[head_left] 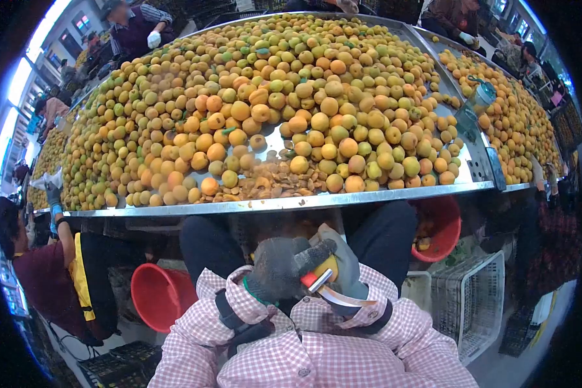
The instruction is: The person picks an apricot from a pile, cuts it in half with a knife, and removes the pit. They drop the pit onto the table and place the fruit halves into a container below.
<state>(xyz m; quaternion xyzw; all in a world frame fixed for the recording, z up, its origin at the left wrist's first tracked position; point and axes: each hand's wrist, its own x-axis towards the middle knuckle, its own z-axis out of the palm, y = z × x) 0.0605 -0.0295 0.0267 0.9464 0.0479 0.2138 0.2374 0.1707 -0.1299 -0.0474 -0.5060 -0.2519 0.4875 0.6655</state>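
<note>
My left hand, in a dark grey glove, is closed in front of my lap. Its fingers reach over a yellow-orange apricot. My right hand, in a lighter grey glove, wraps round the apricot from the other side. Under the fruit, by my left fingers, is a small metal-bladed tool with a red part and a pale curved strip running right; its grip is partly hidden. Beyond my hands, a heap of apricots covers the metal table. Split brown-orange pieces lie near its front edge.
A red bucket stands at my left and another red bucket at my right, with fruit pieces inside. Beside that is a pale plastic crate. A bottle stands on the table divider. Several people sit around the tables.
</note>
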